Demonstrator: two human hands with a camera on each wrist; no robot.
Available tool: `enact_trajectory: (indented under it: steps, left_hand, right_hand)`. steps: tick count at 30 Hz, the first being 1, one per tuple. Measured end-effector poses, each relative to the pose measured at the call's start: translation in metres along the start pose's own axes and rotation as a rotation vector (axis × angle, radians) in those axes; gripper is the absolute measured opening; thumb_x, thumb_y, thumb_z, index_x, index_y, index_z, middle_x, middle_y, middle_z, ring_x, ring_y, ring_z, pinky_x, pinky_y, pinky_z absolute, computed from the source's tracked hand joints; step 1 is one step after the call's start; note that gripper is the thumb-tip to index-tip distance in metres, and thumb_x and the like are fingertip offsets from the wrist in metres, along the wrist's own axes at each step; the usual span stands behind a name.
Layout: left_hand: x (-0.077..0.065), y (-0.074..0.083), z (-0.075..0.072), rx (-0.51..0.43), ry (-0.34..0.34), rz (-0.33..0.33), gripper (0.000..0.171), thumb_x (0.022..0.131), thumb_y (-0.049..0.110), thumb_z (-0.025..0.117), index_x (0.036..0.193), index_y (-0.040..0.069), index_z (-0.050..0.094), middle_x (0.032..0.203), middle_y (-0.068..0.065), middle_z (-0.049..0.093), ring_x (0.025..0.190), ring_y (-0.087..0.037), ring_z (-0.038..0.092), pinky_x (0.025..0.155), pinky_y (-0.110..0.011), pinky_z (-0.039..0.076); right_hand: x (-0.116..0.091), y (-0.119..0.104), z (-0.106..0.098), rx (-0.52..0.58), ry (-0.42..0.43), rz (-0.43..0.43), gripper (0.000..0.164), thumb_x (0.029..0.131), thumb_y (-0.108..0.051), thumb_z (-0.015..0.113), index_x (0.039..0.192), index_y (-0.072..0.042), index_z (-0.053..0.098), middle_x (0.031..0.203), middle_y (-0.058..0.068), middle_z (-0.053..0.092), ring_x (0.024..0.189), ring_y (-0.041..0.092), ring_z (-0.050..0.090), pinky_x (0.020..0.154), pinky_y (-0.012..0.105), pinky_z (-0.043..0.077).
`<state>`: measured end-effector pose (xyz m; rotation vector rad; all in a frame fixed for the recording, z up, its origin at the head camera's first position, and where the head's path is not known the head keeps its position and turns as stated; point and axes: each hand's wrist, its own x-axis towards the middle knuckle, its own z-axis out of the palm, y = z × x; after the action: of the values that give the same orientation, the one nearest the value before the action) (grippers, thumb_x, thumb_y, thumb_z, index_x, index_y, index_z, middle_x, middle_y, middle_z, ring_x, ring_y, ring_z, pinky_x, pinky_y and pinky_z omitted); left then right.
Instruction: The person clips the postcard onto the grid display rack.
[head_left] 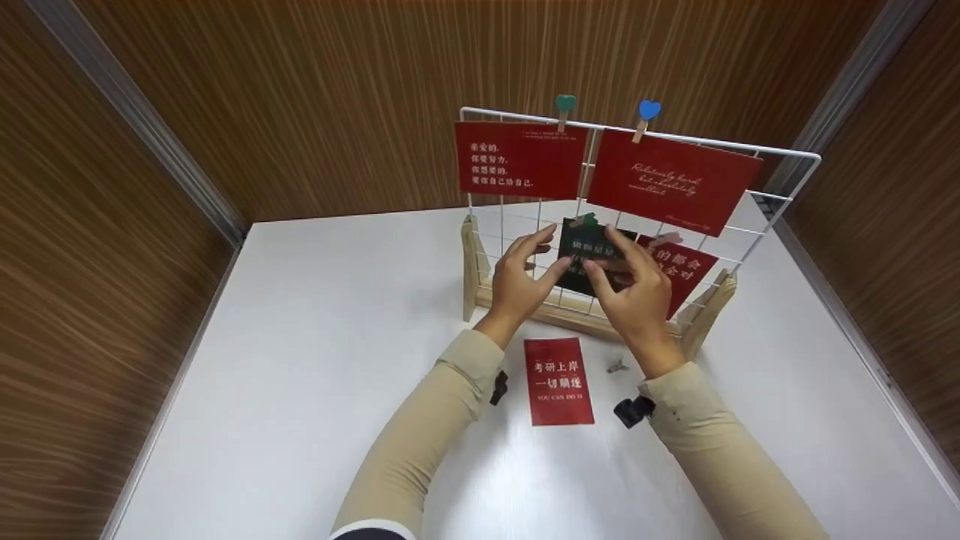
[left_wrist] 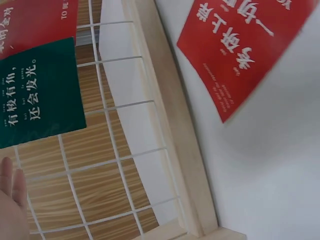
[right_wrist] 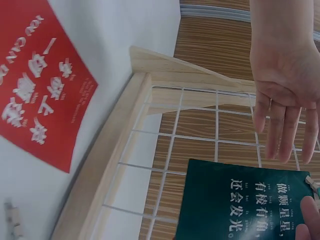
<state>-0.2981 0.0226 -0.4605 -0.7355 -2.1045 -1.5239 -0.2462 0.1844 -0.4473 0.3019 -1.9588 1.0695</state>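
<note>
A dark green card (head_left: pixel 574 281) with white writing hangs on a white wire grid, a green clothespin (head_left: pixel 583 220) at its top edge. My left hand (head_left: pixel 517 281) is at the card's left side, fingers loosely extended; in the right wrist view its fingers (right_wrist: pixel 277 125) look straight. In front of the card's right side is my right hand (head_left: pixel 637 292), index finger and thumb spread apart, fingertips close to the clothespin (right_wrist: pixel 313 184). Another red card (head_left: pixel 686 270) hangs partly behind the right hand, under a pale pinkish clip (head_left: pixel 665 239).
Two red cards, left (head_left: pixel 517 161) and right (head_left: pixel 675 180), hang along the grid's top under green (head_left: pixel 565 103) and blue (head_left: pixel 649 110) heart clothespins. Wooden feet (head_left: pixel 470 262) support the grid. On the white table lie a red card (head_left: pixel 559 409) and a small clip (head_left: pixel 617 366).
</note>
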Motion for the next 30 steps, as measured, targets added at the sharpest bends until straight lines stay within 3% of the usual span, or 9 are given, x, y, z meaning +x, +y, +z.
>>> enact_trajectory:
  steps: [4, 10, 18, 30]
  left_hand:
    - [-0.008, -0.004, -0.005, 0.009, -0.019, 0.01, 0.047, 0.087, 0.024, 0.07, 0.129, 0.008, 0.058, 0.117, -0.009, 0.062, 0.103, -0.018, 0.061, 0.078, -0.031, 0.051]
    - [-0.021, -0.013, -0.012, 0.044, -0.056, 0.006, 0.045, 0.088, 0.024, 0.07, 0.128, 0.006, 0.058, 0.119, -0.008, 0.061, 0.105, -0.019, 0.059, 0.083, -0.027, 0.048]
    - [-0.043, -0.029, -0.013, 0.105, -0.149, -0.007, 0.048, 0.087, 0.028, 0.07, 0.127, 0.005, 0.058, 0.119, -0.009, 0.061, 0.106, -0.019, 0.057, 0.092, -0.028, 0.044]
    - [-0.074, -0.045, -0.012, 0.165, -0.339, -0.216, 0.063, 0.082, 0.041, 0.073, 0.135, 0.013, 0.054, 0.128, -0.003, 0.055, 0.117, -0.018, 0.051, 0.098, -0.036, 0.041]
  right_hand:
    - [-0.009, 0.003, -0.006, -0.048, -0.045, 0.002, 0.052, 0.08, -0.018, 0.076, 0.129, -0.012, 0.06, 0.117, 0.006, 0.064, 0.084, 0.02, 0.068, 0.067, 0.018, 0.051]
    - [-0.022, 0.011, -0.014, -0.056, -0.133, -0.005, 0.057, 0.08, -0.018, 0.076, 0.133, -0.012, 0.056, 0.122, 0.007, 0.062, 0.091, 0.023, 0.067, 0.071, 0.039, 0.056]
    - [-0.042, 0.025, -0.026, -0.074, -0.27, 0.054, 0.066, 0.078, -0.02, 0.077, 0.138, -0.014, 0.051, 0.129, 0.009, 0.058, 0.1, 0.027, 0.064, 0.085, 0.048, 0.05]
    - [-0.071, 0.046, -0.038, -0.09, -0.427, 0.093, 0.072, 0.073, -0.028, 0.08, 0.137, -0.011, 0.051, 0.126, 0.012, 0.06, 0.102, 0.034, 0.061, 0.088, 0.056, 0.042]
